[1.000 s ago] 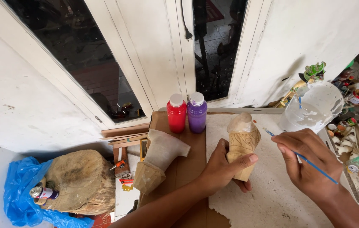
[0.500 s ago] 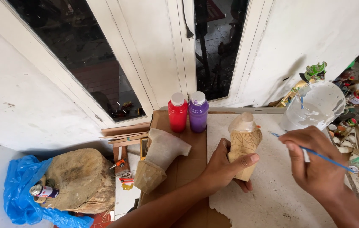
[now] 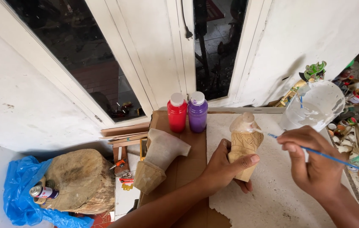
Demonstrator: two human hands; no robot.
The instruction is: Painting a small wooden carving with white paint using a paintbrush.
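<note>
We see a red bottle [image 3: 176, 113] and a purple bottle [image 3: 197, 112], both white-capped, standing on brown cardboard [image 3: 188, 164]. The carved figure [image 3: 244, 142] is pale tan wood with a cut leaf-like pattern and a whitish top, and the brush [image 3: 314, 151] has a blue handle. A bright blue plastic sheet [image 3: 19, 198] lies beside a grey-brown wood block [image 3: 80, 179], and the cup [image 3: 314, 105] is clear, smeared white.

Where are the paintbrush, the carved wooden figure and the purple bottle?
paintbrush [image 3: 314, 151], head view, blue handle.
carved wooden figure [image 3: 245, 143], head view, carved body.
purple bottle [image 3: 197, 116], head view, bottle body.
</note>
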